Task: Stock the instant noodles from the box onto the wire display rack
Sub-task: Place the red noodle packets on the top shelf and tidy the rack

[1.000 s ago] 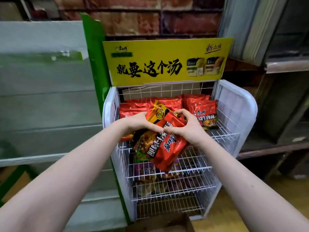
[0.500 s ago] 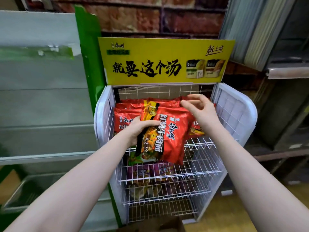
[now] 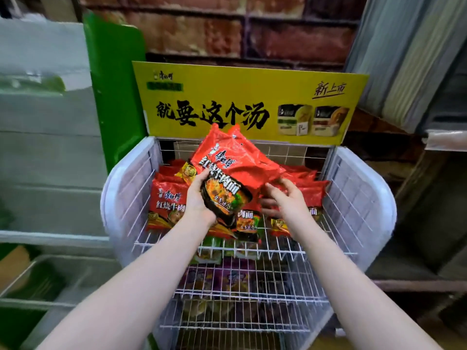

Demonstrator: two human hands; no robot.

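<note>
A white wire display rack stands in front of me with red instant noodle packs filling its top shelf. My left hand grips a bunch of red noodle packs by their lower end, tilted up over the top shelf. My right hand is spread, palm down, under the bunch's right side, fingers resting among the packs on the shelf. It holds nothing that I can see. The box is out of view.
A yellow sign tops the rack. Lower wire shelves hold green and purple packs. A green panel and grey shelving stand left, a brick wall behind, dark wooden shelves right.
My left hand has lifted the bunch higher and tilted it toward the back of the top shelf. My right hand left its top edge and dropped to the packs on the shelf.
</note>
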